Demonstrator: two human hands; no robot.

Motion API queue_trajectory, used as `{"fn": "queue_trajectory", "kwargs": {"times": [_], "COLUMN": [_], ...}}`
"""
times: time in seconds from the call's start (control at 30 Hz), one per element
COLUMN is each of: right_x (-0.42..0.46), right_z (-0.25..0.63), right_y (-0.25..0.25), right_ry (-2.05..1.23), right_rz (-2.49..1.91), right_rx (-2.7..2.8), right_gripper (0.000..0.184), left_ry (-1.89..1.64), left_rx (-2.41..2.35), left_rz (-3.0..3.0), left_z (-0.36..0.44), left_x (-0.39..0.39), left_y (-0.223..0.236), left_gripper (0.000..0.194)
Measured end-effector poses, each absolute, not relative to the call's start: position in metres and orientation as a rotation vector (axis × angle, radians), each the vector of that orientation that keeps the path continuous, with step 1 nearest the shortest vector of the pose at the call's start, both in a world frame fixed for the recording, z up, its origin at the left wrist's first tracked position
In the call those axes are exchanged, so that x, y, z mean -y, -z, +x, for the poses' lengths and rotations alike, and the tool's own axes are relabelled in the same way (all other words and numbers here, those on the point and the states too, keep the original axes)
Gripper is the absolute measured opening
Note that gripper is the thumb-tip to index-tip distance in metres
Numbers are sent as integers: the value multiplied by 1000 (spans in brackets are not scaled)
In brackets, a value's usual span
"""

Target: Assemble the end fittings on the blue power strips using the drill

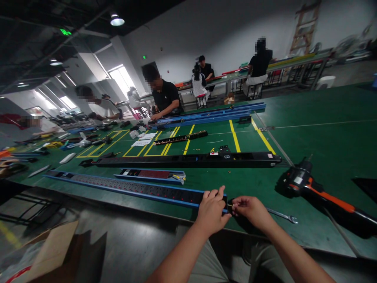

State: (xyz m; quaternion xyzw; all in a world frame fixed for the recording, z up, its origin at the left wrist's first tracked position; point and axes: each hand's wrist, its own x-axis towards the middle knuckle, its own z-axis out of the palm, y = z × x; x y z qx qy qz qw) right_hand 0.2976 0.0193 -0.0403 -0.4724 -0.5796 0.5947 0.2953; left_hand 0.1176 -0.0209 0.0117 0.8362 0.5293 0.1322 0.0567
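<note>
A long blue-edged power strip [135, 188] with rows of black sockets lies on the green bench mat [330, 118]. My left hand [212, 208] grips its right end from above. My right hand [250, 208] pinches a small brass fitting [229, 206] at that end, and the fitting's details are too small to make out. Just right of my right hand lies a steel open-end wrench [282, 215]. Further right rests a black and orange cordless drill [318, 192], which neither hand touches.
A long black strip housing [188, 160] and a shorter blue-framed strip [150, 175] lie beyond my hands. Further back are more strips, papers and yellow floor-style tape lines. Several co-workers sit at benches. A cardboard box [50, 251] stands on the floor at lower left.
</note>
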Motion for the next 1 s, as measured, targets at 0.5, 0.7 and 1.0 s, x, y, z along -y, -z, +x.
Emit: {"fn": "queue_trajectory", "kwargs": {"times": [0.5,0.7,1.0], "right_x": [-12,-19,-22], "right_z": [296,296,294], "right_y": [27,23,29], "right_ry": [-1372,-1367,-1502], "right_rz": [-1410,-1369,-1368], "right_rx": [1792,1915,1703], "right_gripper": [25,25,42], "left_ry": [-370,-388,-358], "left_rx": [-1621,-1608,-1622], "left_rz": [2536,2533,2521], "left_z": [118,118,118], "left_x": [22,22,22], "left_y": [-15,-15,-16], "left_gripper": [27,26,26]}}
